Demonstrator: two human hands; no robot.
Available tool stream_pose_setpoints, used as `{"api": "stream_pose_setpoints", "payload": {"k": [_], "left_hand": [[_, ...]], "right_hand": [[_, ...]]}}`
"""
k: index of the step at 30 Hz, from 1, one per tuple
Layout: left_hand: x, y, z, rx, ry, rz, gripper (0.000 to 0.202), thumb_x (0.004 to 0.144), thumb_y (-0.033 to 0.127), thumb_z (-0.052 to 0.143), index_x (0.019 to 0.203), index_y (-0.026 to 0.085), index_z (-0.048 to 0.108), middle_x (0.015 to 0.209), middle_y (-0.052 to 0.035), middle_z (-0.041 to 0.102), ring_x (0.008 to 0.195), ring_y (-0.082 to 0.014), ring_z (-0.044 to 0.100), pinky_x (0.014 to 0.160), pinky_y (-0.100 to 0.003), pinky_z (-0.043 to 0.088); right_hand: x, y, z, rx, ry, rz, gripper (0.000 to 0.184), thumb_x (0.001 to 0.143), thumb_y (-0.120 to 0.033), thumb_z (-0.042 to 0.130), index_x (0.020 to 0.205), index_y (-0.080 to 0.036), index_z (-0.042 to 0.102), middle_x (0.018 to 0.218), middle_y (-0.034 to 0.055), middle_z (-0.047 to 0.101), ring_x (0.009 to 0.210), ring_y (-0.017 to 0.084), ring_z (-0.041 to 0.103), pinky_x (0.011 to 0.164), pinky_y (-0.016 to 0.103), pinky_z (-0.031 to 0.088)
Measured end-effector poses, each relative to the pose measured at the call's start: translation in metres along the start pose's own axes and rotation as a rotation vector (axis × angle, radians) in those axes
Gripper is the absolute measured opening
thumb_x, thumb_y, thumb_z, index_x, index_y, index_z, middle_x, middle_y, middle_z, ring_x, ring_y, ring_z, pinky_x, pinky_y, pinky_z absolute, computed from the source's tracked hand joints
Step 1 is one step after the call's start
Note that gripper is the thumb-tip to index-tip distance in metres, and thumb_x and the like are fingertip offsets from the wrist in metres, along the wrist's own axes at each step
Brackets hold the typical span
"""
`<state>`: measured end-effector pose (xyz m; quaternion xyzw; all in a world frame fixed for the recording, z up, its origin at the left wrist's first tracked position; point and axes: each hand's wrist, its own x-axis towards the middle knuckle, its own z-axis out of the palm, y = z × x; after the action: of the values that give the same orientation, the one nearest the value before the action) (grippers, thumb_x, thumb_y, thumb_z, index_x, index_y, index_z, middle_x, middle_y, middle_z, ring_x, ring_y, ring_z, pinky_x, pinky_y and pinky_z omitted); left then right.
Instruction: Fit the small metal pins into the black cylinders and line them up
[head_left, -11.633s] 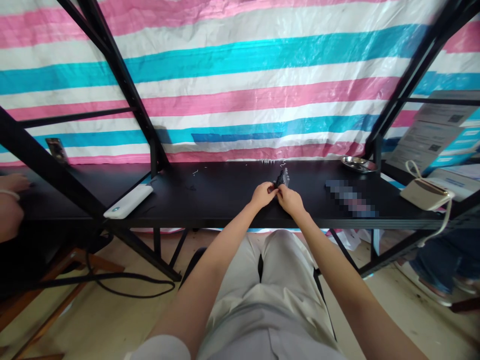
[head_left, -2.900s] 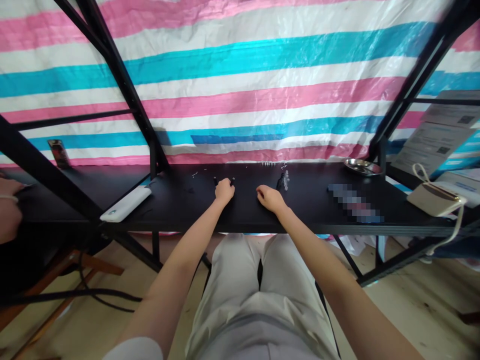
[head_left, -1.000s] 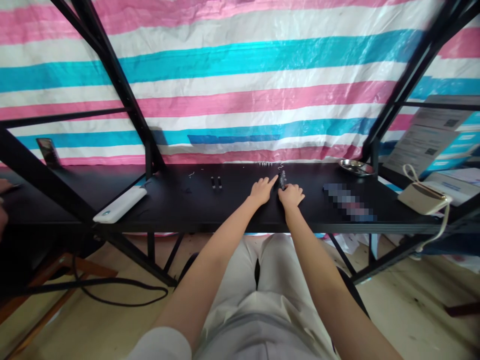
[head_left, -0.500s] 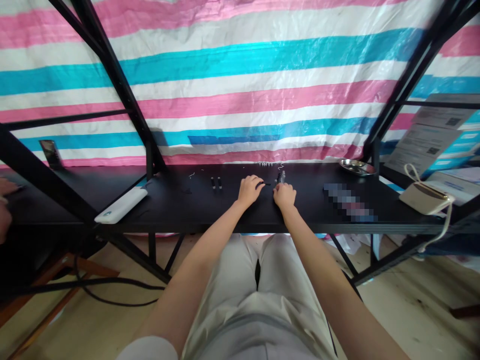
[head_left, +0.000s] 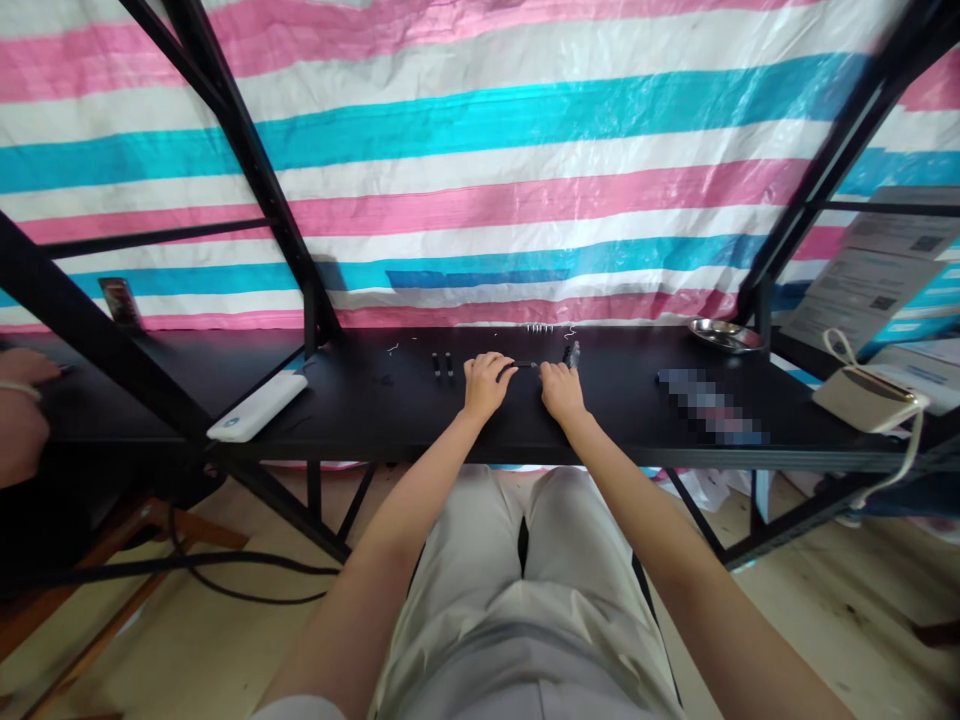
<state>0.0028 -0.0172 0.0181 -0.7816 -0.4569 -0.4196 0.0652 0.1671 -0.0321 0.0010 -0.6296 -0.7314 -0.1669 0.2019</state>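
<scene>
My left hand (head_left: 484, 386) is closed on a thin black pen-like rod (head_left: 523, 364), which points right toward my other hand. At the rod's right end, my right hand (head_left: 561, 389) has its fingers pinched together; what sits between them is too small to make out. Just behind the right hand stands a small cluster of clear and dark pieces (head_left: 575, 354). Two short black cylinders (head_left: 442, 364) with pale ends are left of my left hand. Tiny white pieces (head_left: 540, 328) form a row along the back of the black table (head_left: 622, 420).
A white oblong device (head_left: 259, 408) lies at the left by the black frame post. To the right are a blurred-out item (head_left: 709, 405), a round metal dish (head_left: 726, 337) and a beige pouch (head_left: 870, 398). Another person's hand (head_left: 26, 370) shows at the far left.
My right hand has come slightly left and away from the clear and dark pieces, to the rod's end. The left hand still holds the rod. The view has shifted slightly.
</scene>
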Motion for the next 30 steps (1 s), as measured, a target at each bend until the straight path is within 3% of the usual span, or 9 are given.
{"api": "stream_pose_setpoints", "payload": {"k": [11, 19, 25, 30], "left_hand": [[-0.0057, 0.0026, -0.0051, -0.007, 0.034, 0.015, 0.027, 0.087, 0.04, 0.045, 0.096, 0.024, 0.066, 0.098, -0.005, 0.063, 0.094, -0.0163, 0.054, 0.087, -0.033, 0.031], [-0.0087, 0.0072, -0.0056, 0.009, -0.03, 0.111, 0.031, 0.091, 0.034, 0.039, 0.107, 0.023, 0.063, 0.099, -0.0069, 0.063, 0.095, -0.0164, 0.054, 0.087, -0.034, 0.032], [-0.0091, 0.0039, -0.0031, -0.005, -0.059, 0.166, 0.033, 0.092, 0.033, 0.036, 0.1, 0.023, 0.065, 0.098, -0.0057, 0.063, 0.092, -0.0154, 0.054, 0.085, -0.033, 0.032], [-0.0085, 0.0055, -0.0073, -0.013, -0.045, 0.114, 0.031, 0.092, 0.033, 0.035, 0.096, 0.019, 0.062, 0.096, -0.0059, 0.062, 0.091, -0.0154, 0.053, 0.085, -0.032, 0.033]], "right_hand": [[-0.0021, -0.0025, -0.002, 0.004, 0.008, -0.045, 0.026, 0.088, -0.01, 0.029, 0.093, -0.013, 0.054, 0.086, 0.0115, 0.06, 0.083, 0.023, 0.048, 0.072, 0.034, 0.03], [-0.0037, -0.0034, -0.0053, 0.021, 0.001, -0.051, 0.027, 0.087, -0.009, 0.029, 0.092, -0.013, 0.055, 0.086, 0.0116, 0.059, 0.082, 0.023, 0.046, 0.071, 0.033, 0.03], [-0.0018, -0.0055, 0.001, 0.124, 0.048, -0.124, 0.021, 0.089, -0.016, 0.035, 0.095, -0.013, 0.055, 0.088, 0.0111, 0.061, 0.083, 0.023, 0.048, 0.07, 0.032, 0.029], [-0.0014, -0.0058, 0.0011, 0.209, 0.062, -0.132, 0.019, 0.089, -0.021, 0.039, 0.097, -0.014, 0.055, 0.088, 0.0098, 0.063, 0.081, 0.021, 0.05, 0.07, 0.03, 0.029]]}}
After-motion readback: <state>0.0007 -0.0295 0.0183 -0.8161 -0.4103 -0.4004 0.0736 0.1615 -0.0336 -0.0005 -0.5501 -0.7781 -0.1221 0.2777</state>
